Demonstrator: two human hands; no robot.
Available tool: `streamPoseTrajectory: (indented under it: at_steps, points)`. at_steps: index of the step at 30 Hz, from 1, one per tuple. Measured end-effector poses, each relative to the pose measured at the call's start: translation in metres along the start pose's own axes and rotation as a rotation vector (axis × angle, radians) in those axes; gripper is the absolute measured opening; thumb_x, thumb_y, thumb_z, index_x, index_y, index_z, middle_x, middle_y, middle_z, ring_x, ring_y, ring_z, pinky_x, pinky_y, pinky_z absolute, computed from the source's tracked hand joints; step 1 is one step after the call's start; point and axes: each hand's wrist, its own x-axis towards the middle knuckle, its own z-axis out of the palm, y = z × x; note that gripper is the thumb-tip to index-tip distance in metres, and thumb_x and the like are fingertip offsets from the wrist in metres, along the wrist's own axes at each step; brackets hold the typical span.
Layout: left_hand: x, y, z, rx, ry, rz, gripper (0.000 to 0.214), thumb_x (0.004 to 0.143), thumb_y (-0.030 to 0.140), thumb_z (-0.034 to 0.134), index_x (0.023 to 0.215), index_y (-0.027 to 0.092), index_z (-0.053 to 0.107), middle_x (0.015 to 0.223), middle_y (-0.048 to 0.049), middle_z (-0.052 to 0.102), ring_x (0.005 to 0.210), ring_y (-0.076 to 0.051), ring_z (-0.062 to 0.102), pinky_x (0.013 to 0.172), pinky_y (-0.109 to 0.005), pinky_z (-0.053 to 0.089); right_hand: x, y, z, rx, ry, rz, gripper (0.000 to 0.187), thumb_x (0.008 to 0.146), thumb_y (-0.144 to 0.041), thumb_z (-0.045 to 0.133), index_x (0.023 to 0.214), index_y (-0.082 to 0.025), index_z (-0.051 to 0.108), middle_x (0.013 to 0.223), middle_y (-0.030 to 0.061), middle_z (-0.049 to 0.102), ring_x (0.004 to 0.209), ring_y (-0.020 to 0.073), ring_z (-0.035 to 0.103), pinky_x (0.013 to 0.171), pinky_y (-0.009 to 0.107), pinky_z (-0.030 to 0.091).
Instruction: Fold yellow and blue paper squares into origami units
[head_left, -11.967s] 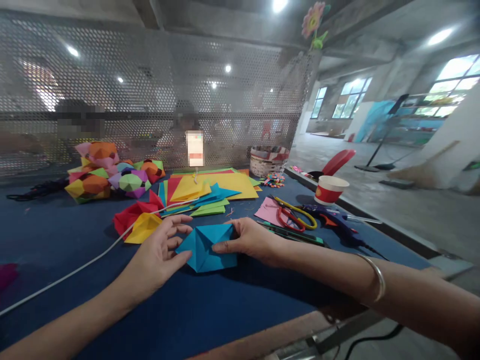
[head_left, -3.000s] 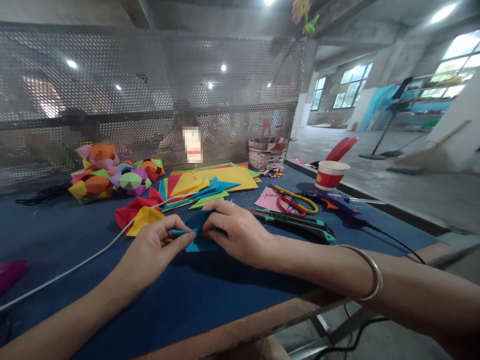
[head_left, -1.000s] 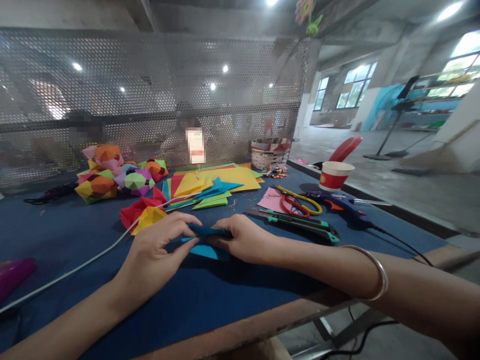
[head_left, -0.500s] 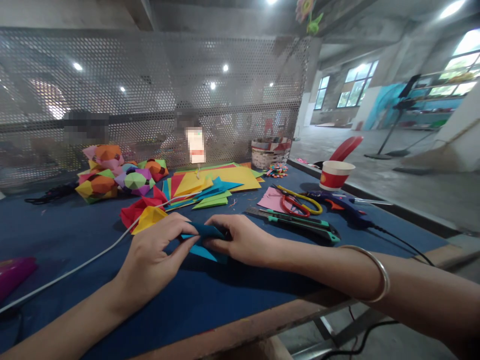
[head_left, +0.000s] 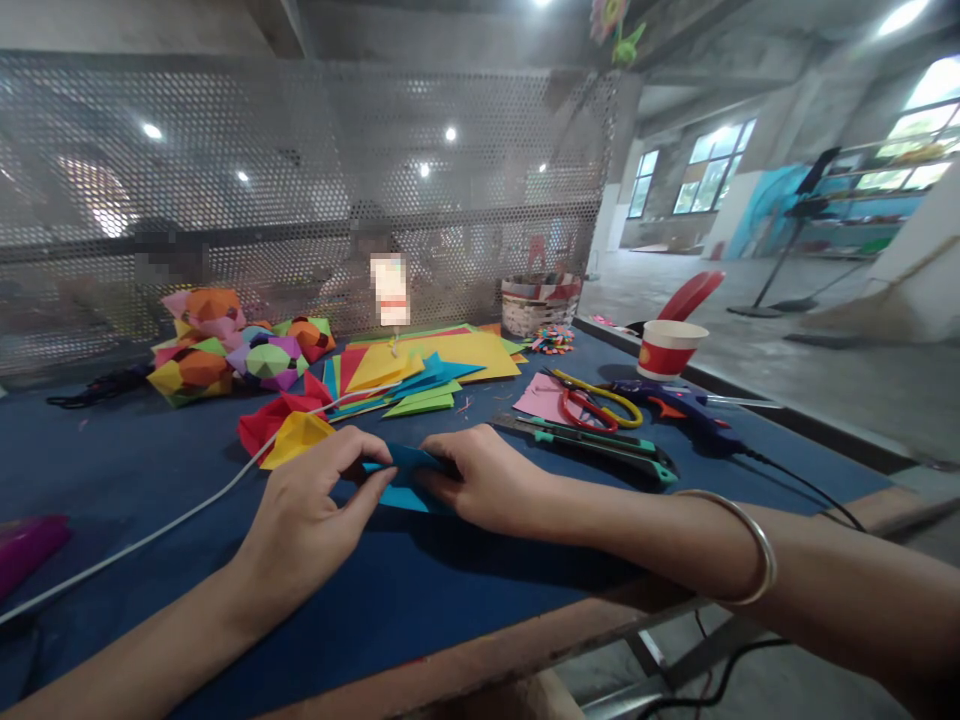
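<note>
A partly folded sheet of blue paper is held between both hands just above the dark blue tabletop. My left hand pinches its left edge between thumb and forefinger. At the right side, my right hand is closed on the same sheet, its fingertips partly hidden by the paper. Just beyond my left hand lie a yellow folded paper piece and a red folded paper piece. A green-and-black utility knife lies to the right of my right hand.
Coloured paper sheets lie behind the hands, with paper ornaments to their left. Scissors, a glue gun and a paper cup stand or lie on the right. A white cable crosses the left side.
The blue paper's angle has changed, showing more of its flat face between the hands. My right hand's fingers have shifted slightly; both hands keep their hold.
</note>
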Motion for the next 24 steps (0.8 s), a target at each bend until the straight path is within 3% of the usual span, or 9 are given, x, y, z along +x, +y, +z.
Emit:
streamPoseTrajectory:
  at_steps: [2,5,9,13,18,24]
  points:
    - [-0.001,0.000,0.001,-0.013,-0.001,-0.055,0.022,0.087,0.033,0.063,0.107,0.025,0.068,0.082,0.0022,0.069,0.064,-0.014,0.066,0.055,-0.022,0.048,-0.001,0.000,-0.001,-0.002,-0.009,-0.007,0.013,0.084,-0.007,0.063,0.075,-0.016,0.066,0.058,-0.0046,0.050,0.055,0.0105,0.035,0.056,0.025,0.025]
    - [0.000,0.000,0.000,-0.041,-0.024,-0.114,0.043,0.083,0.031,0.060,0.126,0.025,0.065,0.082,0.0024,0.067,0.063,-0.015,0.064,0.060,-0.025,0.050,-0.001,0.000,-0.001,0.007,0.004,0.001,0.011,0.081,-0.006,0.065,0.077,-0.017,0.067,0.061,-0.0035,0.054,0.056,0.0110,0.038,0.057,0.025,0.026]
    - [0.007,0.000,-0.003,-0.083,-0.123,-0.192,0.019,0.080,0.036,0.060,0.085,0.024,0.073,0.077,0.0004,0.073,0.062,-0.017,0.064,0.062,-0.028,0.047,0.002,0.000,0.002,0.066,0.079,0.042,0.011,0.084,-0.007,0.064,0.086,-0.017,0.069,0.075,-0.0002,0.065,0.066,0.0129,0.049,0.064,0.024,0.034]
    - [0.010,0.001,-0.002,-0.170,-0.238,-0.306,0.021,0.076,0.041,0.062,0.064,0.023,0.063,0.054,0.0027,0.060,0.052,-0.016,0.056,0.052,-0.027,0.038,0.005,0.001,0.004,0.190,0.127,0.074,0.009,0.091,-0.013,0.060,0.094,-0.017,0.067,0.086,0.0005,0.068,0.076,0.0134,0.057,0.070,0.024,0.041]
    - [0.013,-0.001,0.000,-0.406,-0.345,-0.506,0.035,0.073,0.056,0.065,0.069,0.021,0.061,0.061,-0.0015,0.068,0.061,-0.023,0.071,0.053,-0.028,0.050,0.005,0.004,0.007,0.313,0.090,0.085,0.016,0.096,-0.029,0.060,0.105,-0.017,0.067,0.086,0.0001,0.067,0.073,0.0133,0.057,0.065,0.024,0.043]
    - [0.018,0.001,-0.002,-0.584,-0.363,-0.654,0.042,0.070,0.059,0.070,0.077,0.018,0.066,0.065,-0.0056,0.072,0.057,-0.017,0.066,0.046,-0.022,0.039,0.005,0.005,0.008,0.397,-0.034,0.106,0.020,0.096,-0.026,0.057,0.081,-0.016,0.065,0.070,-0.0015,0.062,0.063,0.0125,0.056,0.058,0.022,0.044]
